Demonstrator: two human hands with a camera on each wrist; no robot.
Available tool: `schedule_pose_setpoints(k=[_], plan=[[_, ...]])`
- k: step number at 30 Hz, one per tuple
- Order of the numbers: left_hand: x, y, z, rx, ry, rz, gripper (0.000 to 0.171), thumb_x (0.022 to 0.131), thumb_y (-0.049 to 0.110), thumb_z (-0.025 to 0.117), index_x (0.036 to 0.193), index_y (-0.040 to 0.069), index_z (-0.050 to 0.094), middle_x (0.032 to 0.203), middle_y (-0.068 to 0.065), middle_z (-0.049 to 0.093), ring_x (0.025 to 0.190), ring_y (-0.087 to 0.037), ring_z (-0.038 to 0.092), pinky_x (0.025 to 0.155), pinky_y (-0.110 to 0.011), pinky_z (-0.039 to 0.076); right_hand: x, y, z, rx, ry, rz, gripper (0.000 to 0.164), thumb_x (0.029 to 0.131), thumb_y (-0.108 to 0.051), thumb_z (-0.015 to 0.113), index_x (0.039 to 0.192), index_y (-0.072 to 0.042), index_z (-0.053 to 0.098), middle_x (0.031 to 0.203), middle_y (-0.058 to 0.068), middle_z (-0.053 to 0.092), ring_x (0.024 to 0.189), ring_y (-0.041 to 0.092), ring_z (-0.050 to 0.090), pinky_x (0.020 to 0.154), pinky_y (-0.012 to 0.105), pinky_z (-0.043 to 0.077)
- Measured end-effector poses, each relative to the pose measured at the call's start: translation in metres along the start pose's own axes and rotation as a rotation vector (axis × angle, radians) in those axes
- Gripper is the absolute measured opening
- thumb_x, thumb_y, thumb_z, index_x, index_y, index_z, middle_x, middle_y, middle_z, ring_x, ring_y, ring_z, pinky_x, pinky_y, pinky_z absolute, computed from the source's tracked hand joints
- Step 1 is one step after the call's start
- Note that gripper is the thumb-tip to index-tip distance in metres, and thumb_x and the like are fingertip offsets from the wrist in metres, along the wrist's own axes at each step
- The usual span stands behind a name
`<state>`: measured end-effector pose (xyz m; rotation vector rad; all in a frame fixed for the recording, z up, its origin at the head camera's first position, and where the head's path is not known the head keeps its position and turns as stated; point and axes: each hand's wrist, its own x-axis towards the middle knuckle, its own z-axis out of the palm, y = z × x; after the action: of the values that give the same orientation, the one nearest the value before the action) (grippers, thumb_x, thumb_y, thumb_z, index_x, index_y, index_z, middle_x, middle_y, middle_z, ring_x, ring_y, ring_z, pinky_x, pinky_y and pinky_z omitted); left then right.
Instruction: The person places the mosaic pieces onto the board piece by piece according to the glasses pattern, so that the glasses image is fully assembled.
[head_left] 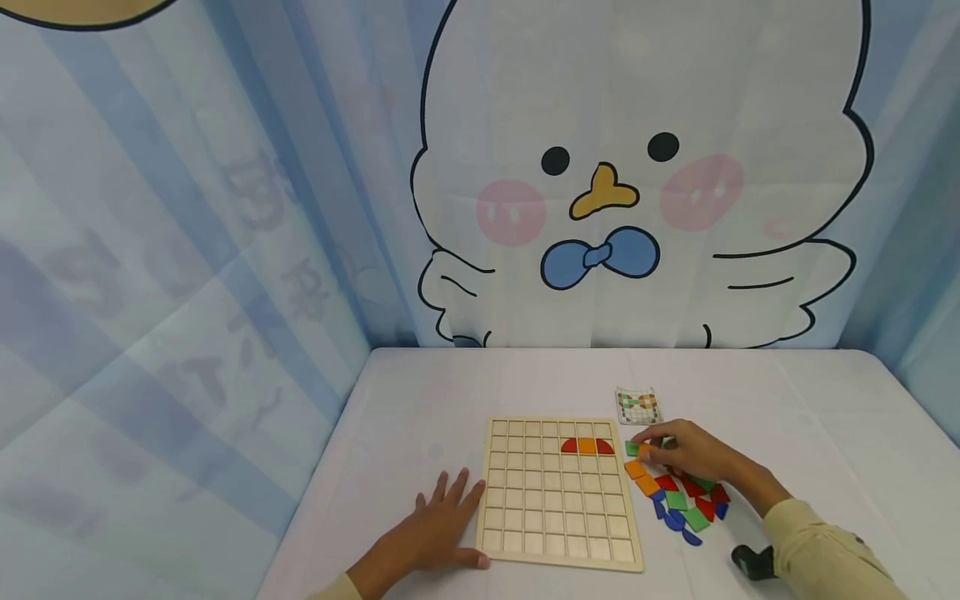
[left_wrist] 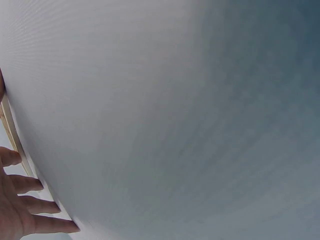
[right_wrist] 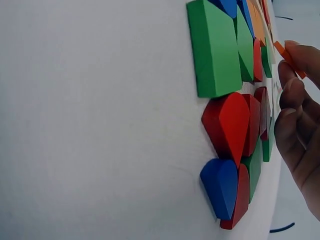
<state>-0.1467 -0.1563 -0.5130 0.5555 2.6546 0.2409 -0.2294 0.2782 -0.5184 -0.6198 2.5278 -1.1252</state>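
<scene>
Mid-table, just L of the loose pcs, lies the grid board (head_left: 551, 502), w/ one short run set near its far R corner: an orange sq (head_left: 587, 446) btwn two red rounded pcs (head_left: 569, 446). L hand (head_left: 442, 533) is spread flat by the board's L edge, gripping nothing; R hand (head_left: 686, 454) pinches an orange pc (right_wrist: 283, 52) btwn thumb and finger, just above the far end of the pile, w/ a green pc (head_left: 632, 448) right by the fingertips. Main risk, IMO: the pinch is thin, so a slight twist could flip the pc back among the others. Pile's tight, pcs touching, so a low wrist or trailing fingers could drag nbrs, e.g. the blue half-rounds (head_left: 675, 521), or nudge the board's R edge. If the board shifts, the set run might jump its cells, b/c L hand only lies alongside, not clamping it. Pattern card (head_left: 638, 407) is near R hand too; a forearm swing could knock it askew. Sleeve (head_left: 825, 546) might also shove the dark obj. (head_left: 752, 562) beside it.
</scene>
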Motion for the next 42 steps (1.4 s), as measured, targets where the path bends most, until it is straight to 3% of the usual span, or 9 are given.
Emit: schedule_pose_setpoints(k=[11,21,30,38,42], plan=[[0.0,0.001,-0.001,0.014,-0.01,-0.008,0.106,0.076,0.075,0.066,0.16,0.021,0.028,0.167,-0.018,0.019,0.15,-0.052,0.017,0.105,-0.076,0.031,0.004,-0.004,0.009,-0.021,0.056,0.022,0.028,0.094,-0.023,0.071,0.118,-0.008,0.07,0.088,0.001,0.06,0.068,0.01,0.053,0.056,0.021,0.047],[0.003,0.0,0.001,0.019,-0.017,-0.015,0.107,0.076,0.076,0.066,0.16,0.022,0.027,0.167,-0.017,0.018,0.15,-0.051,0.017,0.106,-0.076,0.031,0.009,-0.008,0.012,0.11,-0.033,-0.029,0.038,0.095,-0.023,0.071,0.124,0.0,0.065,0.086,0.006,0.058,0.061,0.009,0.056,0.057,0.023,0.051],[0.002,0.0,0.0,0.011,-0.014,-0.013,0.107,0.076,0.075,0.067,0.16,0.021,0.028,0.167,-0.018,0.019,0.15,-0.052,0.017,0.106,-0.076,0.031,0.012,-0.02,0.018,0.188,-0.045,-0.033,0.04,0.094,-0.016,0.071,0.128,0.004,0.063,0.092,0.009,0.059,0.062,0.01,0.055,0.057,0.023,0.052],[0.001,0.001,-0.001,0.009,-0.016,-0.014,0.107,0.076,0.074,0.068,0.159,0.02,0.029,0.167,-0.018,0.019,0.15,-0.052,0.018,0.105,-0.076,0.031,0.02,-0.025,0.031,0.123,-0.006,-0.041,0.037,0.093,-0.02,0.073,0.125,-0.003,0.067,0.087,0.004,0.064,0.06,0.01,0.058,0.055,0.023,0.05],[0.002,0.001,-0.002,0.003,-0.017,-0.012,0.107,0.076,0.074,0.068,0.159,0.02,0.029,0.167,-0.019,0.019,0.149,-0.053,0.018,0.105,-0.076,0.032,0.024,-0.029,0.037,0.128,0.021,-0.07,0.034,0.091,-0.019,0.075,0.119,-0.001,0.067,0.086,0.006,0.062,0.057,0.011,0.057,0.054,0.025,0.051]])
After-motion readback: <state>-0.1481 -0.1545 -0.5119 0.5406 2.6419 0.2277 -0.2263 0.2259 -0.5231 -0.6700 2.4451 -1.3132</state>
